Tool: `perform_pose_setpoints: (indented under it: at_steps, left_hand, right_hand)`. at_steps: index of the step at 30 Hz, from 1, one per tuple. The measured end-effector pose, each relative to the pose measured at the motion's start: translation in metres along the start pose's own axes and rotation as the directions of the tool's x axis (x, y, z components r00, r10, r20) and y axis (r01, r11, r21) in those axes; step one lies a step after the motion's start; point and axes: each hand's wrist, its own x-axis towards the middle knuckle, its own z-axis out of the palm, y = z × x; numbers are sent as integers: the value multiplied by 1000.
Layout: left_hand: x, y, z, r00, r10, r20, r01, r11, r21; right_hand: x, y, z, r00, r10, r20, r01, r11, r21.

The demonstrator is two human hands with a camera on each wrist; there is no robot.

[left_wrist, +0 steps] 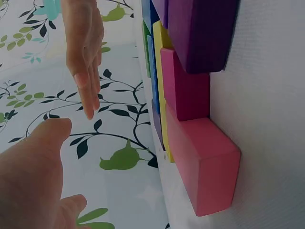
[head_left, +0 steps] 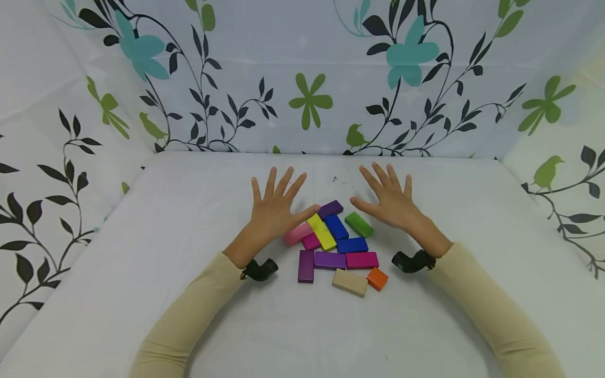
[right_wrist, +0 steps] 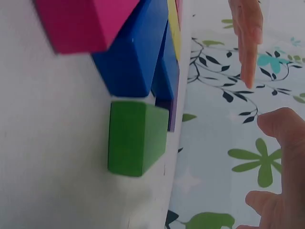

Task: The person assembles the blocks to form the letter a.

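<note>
My left hand [head_left: 274, 210] is spread wide at the left of a cluster of coloured wooden blocks, its thumb over the far edge near a purple block [head_left: 330, 209]. The right hand [head_left: 391, 200] is spread likewise at the far right, holding nothing, nearest a green block [head_left: 359, 224]. Between them lie a yellow block [head_left: 322, 232], two blue blocks [head_left: 336, 227], a pink block [head_left: 298, 234] and a magenta block [head_left: 311, 241]. In the left wrist view the pink block [left_wrist: 205, 162] stands large below the thumb; the right wrist view shows the green block [right_wrist: 137, 138] close up.
Nearer my body lie two more purple blocks [head_left: 330, 260], another magenta block [head_left: 362, 260], a beige block [head_left: 350, 283] and an orange block [head_left: 377, 279]. A white cloth covers the table [head_left: 302, 331]. A patterned curtain [head_left: 264, 47] hangs behind and at both sides.
</note>
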Motion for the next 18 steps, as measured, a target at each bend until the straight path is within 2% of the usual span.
perform_pose_setpoints:
  at_steps: [7,18]
  left_hand:
    - [-4,1,4,999,34,1,-34,999,6]
    - [-19,-5,9,996,80,-44,-78,996,46]
  right_hand:
    - [-4,-12,6,999,-39,9,39,999,16]
    - [-8,-28,12,992,-127,26,126,992,27]
